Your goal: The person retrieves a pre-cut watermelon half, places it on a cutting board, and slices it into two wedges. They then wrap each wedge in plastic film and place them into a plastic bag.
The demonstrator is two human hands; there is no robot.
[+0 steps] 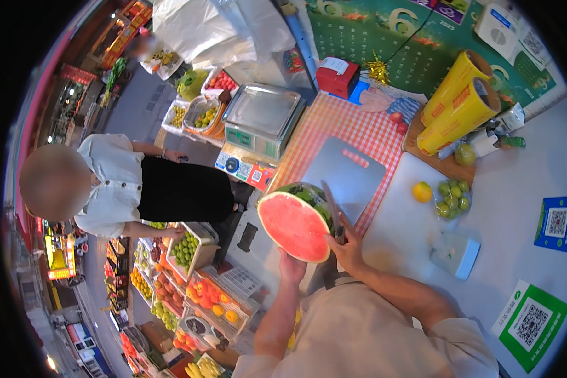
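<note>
A cut half watermelon [295, 228] is tilted up at the near left edge of the counter, its red flesh facing left and its striped green rind to the right. My left hand [292, 267] holds it from below, the fingers partly hidden behind it. In my right hand [348, 249] is a knife [329, 200], its blade pointing away along the rind side; a finger touches the melon's cut edge. Just beyond lies a grey cutting board [349, 173] with a slot handle, on a red-and-white checked cloth [309, 135].
A weighing scale [263, 116] stands far left, near a person [113, 183] beside fruit crates [198, 249]. Two yellow film rolls [457, 116] stand far right. An orange [421, 192], bagged green fruit [452, 199] and a pale blue-white box [457, 254] sit on the right.
</note>
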